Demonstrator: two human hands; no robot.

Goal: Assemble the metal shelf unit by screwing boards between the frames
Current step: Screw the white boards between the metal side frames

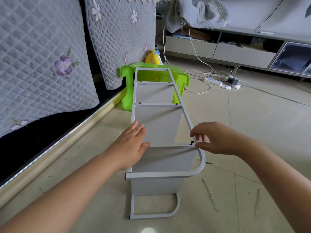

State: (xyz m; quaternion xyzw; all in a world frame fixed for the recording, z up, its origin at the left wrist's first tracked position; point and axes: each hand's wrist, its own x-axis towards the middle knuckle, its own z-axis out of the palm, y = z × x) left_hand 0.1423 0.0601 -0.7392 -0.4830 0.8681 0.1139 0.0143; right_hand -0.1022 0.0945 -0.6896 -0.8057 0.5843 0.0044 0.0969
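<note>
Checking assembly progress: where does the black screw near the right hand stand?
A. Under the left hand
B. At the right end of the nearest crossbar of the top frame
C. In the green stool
B: the black screw stands upright at the crossbar's right end, beside the right hand fingers.

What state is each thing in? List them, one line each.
Left hand: open, flat on the shelf's left frame.
Right hand: fingers at the black screw.
Black screw: standing in the frame, not driven in.
Shelf unit: lying on its side, boards fitted.
Loose screw: lying on the floor.
</note>
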